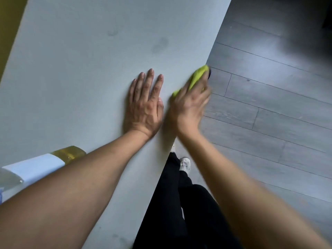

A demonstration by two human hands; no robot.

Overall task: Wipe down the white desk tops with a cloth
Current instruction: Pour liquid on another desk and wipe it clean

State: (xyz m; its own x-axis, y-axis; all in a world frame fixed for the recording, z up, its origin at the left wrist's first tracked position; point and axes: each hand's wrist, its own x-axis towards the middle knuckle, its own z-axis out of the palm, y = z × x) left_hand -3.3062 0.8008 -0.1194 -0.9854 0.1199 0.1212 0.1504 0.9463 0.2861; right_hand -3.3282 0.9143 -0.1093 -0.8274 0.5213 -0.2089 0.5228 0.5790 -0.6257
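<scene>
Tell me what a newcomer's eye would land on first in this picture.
First comes the yellow-green cloth, bright against the grey, at the right edge of the white desk top under the motion-blurred right hand that grips it. Next, the left hand, lying flat with straight fingers on the desk just beside it. Then the bottle of yellow liquid with a white label at the lower left, partly hidden behind the left forearm.

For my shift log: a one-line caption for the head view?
Right hand wipes the desk edge with a green cloth; left hand rests flat on the top.
</scene>
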